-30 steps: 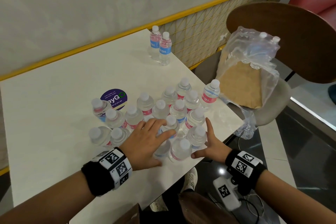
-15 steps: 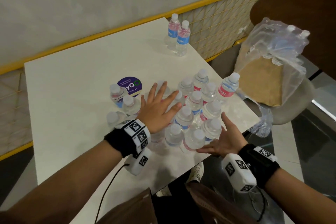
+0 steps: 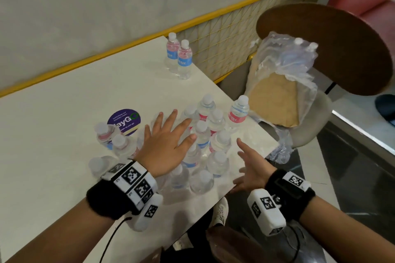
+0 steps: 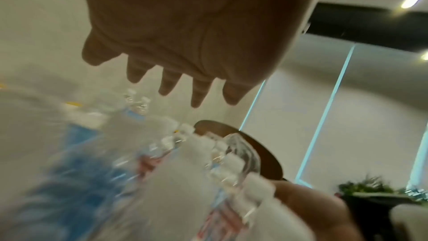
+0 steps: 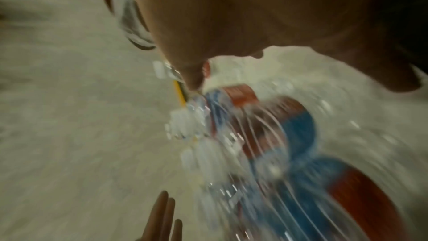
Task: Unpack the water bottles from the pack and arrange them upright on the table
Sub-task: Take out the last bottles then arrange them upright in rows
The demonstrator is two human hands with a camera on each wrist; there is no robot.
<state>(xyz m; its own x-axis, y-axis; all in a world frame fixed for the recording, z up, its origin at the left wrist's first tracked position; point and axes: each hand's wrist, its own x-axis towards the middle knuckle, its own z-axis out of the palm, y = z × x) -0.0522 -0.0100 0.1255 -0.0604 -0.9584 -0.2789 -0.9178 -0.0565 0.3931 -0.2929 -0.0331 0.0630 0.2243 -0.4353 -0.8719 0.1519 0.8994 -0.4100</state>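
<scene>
Two hands hovered over the near bottle cluster (image 3: pixel 201 149) on the white table (image 3: pixel 53 134). Half a second earlier the left hand (image 3: pixel 164 145) had lain in much the same place over the caps, fingers spread; now it was still flat and splayed, grasping nothing, and whether it touched the caps could not be told. The right hand (image 3: pixel 250 168) had been palm-in close beside the nearest bottles at the cluster's 4 o'clock edge; now it stood a little apart from them, fingers straight and loose, released, holding nothing. Both wrist views were blurred; the left one showed the left hand's straight fingers (image 4: pixel 199 94) above white caps.

Every bottle in the cluster stood upright, long axis vertical, white cap up. One bottle (image 3: pixel 237 113) stood alone at the cluster's 2 o'clock, its red label reading "ESH".

At 10 o'clock of the cluster lay a round purple sticker (image 3: pixel 126 120), with "ayGO" legible. Farther off, toward 12 o'clock near the table's far edge, a pair of bottles (image 3: pixel 179 57) stood upright, touching, with blue bands reading "ESH". At 2 o'clock, off the table, the torn plastic pack (image 3: pixel 286 79) rested on a chair (image 3: pixel 316 117), two caps showing at its top, before a round wooden backrest (image 3: pixel 342 45).
</scene>
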